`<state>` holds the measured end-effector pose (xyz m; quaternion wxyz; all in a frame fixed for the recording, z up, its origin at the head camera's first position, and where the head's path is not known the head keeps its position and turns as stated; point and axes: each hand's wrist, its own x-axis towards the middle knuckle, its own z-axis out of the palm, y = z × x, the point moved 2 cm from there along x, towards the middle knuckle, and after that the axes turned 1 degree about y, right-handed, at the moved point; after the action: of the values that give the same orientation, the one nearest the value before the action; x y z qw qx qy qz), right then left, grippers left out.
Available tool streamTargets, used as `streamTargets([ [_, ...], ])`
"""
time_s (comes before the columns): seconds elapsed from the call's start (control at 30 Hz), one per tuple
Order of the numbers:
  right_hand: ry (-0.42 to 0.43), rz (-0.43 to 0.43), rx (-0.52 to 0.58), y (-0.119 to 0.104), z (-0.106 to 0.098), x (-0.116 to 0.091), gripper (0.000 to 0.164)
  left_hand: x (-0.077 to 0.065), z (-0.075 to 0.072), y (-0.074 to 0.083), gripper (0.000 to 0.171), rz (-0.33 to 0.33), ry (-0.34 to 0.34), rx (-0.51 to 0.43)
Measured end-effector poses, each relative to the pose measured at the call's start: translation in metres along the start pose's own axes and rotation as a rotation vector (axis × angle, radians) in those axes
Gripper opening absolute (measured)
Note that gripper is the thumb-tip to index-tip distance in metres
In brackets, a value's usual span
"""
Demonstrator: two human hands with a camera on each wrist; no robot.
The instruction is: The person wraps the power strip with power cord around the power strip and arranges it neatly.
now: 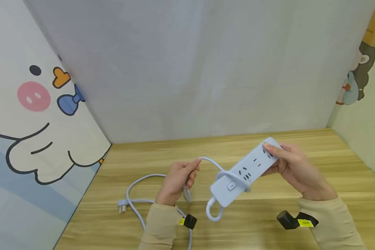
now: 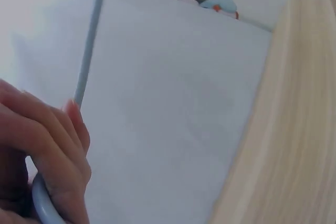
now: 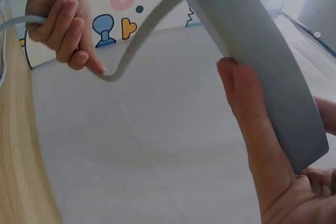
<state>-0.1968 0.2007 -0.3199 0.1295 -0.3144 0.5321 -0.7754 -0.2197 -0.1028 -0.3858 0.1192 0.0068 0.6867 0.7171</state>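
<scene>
A white power strip point(image 1: 257, 162) is held up at a slant above the table, its sockets facing the head camera. My right hand point(image 1: 295, 166) grips its upper end, thumb on the face and fingers beneath, as the right wrist view also shows. The white cord point(image 1: 213, 160) leaves the lower end in a small loop and wraps once around the strip near its switch point(image 1: 231, 186). My left hand point(image 1: 178, 180) pinches the cord left of the strip, fingers curled round it. In the left wrist view the cord point(image 2: 92, 40) runs upward from the fingers.
The plug point(image 1: 122, 205) lies on the wooden table point(image 1: 253, 222) at the left, with loose cord curving around it. A pale sheet point(image 1: 206, 76) stands behind the table. Printed cartoon panels point(image 1: 34, 146) flank both sides. A small black camera sits on each wrist.
</scene>
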Motion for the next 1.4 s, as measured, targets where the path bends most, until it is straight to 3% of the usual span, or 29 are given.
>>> streamTargets([
  [0.17,0.12,0.143,-0.288,0.003,-0.006,-0.002,0.028,-0.007,0.005,0.016,0.03,0.103,0.114,-0.122],
  [0.27,0.205,0.187,-0.432,0.006,-0.006,0.0,0.024,-0.017,0.013,0.027,0.031,0.201,0.141,-0.132],
  [0.43,0.258,0.211,-0.555,0.012,0.002,0.006,0.036,-0.036,0.037,0.041,0.038,0.353,-0.008,-0.062],
  [0.53,0.351,0.159,-0.566,0.016,0.007,0.009,0.04,-0.045,0.047,0.046,0.04,0.415,-0.113,-0.007],
  [0.7,0.597,-0.069,-0.391,0.021,0.008,0.012,0.034,-0.054,0.059,0.049,0.04,0.462,-0.273,0.088],
  [0.8,0.695,-0.205,-0.264,0.022,0.01,0.012,0.026,-0.057,0.067,0.047,0.037,0.442,-0.396,0.145],
  [0.93,0.726,-0.295,-0.104,0.019,0.011,0.012,0.027,-0.061,0.075,0.042,0.037,0.362,-0.577,0.219],
  [1.0,0.708,-0.324,0.005,0.016,0.01,0.01,0.028,-0.059,0.076,0.038,0.036,0.312,-0.62,0.261],
  [1.1,0.651,-0.33,0.16,0.012,0.011,0.009,0.028,-0.052,0.072,0.032,0.034,0.242,-0.627,0.321],
  [1.27,0.553,-0.295,0.298,0.012,0.017,0.009,0.029,-0.043,0.066,0.023,0.034,0.189,-0.606,0.424],
  [1.4,0.47,-0.286,0.416,0.012,0.021,0.009,0.029,-0.037,0.062,0.019,0.034,0.165,-0.494,0.493],
])
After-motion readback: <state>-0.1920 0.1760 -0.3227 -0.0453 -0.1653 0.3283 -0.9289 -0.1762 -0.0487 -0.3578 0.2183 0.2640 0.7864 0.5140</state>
